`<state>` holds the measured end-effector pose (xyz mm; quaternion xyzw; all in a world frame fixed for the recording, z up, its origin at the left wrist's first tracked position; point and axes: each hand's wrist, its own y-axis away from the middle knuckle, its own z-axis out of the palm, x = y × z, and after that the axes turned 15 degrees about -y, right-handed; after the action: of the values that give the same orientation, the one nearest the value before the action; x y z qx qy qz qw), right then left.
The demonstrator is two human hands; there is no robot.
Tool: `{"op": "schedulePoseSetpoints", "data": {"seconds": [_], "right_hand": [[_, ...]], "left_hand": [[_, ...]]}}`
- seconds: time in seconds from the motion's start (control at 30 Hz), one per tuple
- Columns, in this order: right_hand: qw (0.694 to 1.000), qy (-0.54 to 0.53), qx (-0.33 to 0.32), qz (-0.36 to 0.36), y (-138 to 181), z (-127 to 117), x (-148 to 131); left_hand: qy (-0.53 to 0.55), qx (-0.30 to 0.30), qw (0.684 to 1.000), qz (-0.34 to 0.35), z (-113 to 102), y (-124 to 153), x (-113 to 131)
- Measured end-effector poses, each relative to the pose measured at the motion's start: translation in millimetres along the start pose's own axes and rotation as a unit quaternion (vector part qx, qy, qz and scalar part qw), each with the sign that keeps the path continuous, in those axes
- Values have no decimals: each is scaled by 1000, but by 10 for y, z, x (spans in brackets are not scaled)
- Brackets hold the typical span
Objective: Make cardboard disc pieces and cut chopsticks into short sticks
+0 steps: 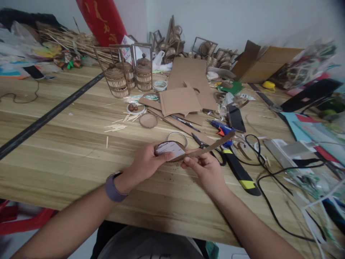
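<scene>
My left hand [148,162] grips a small round cardboard disc [171,148] with printed white paper on its face, the thumb pressed on top. A narrow brown cardboard strip [215,144] runs from the disc's right edge up to the right. My right hand [206,169] pinches that strip close to the disc. Just behind the disc lies a roll of tape [177,136], partly covered. Black-handled scissors [201,141] rest beyond my right hand, crossed by the strip. Close to them are a blue hot glue gun [222,128] and a black and yellow utility knife [241,174].
Thin wooden sticks [115,127], a shallow round cardboard tray [148,121] and a dish of brown beads [133,108] lie left of centre. Cardboard sheets [180,100] and small lidded baskets [117,82] stand behind. A black cable [269,205] loops across the right side.
</scene>
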<state>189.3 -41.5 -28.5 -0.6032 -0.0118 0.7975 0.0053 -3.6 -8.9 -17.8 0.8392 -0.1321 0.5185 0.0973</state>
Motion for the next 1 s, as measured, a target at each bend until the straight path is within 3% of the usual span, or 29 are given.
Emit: {"op": "schedulePoseSetpoints", "data": {"seconds": [0.23, 0.67, 0.77, 1.0], "right_hand": [[999, 25, -8, 21, -11, -13, 3], [991, 101, -88, 31, -10, -46, 86], [990, 94, -95, 32, -5, -27, 55], [992, 99, -69, 22, 9, 10, 42]], "left_hand": [[-25, -21, 999, 17, -17, 6, 30], [-92, -51, 994, 15, -62, -23, -33], [-60, -41, 997, 6, -54, -9, -13], [124, -12, 992, -36, 17, 7, -18]]}}
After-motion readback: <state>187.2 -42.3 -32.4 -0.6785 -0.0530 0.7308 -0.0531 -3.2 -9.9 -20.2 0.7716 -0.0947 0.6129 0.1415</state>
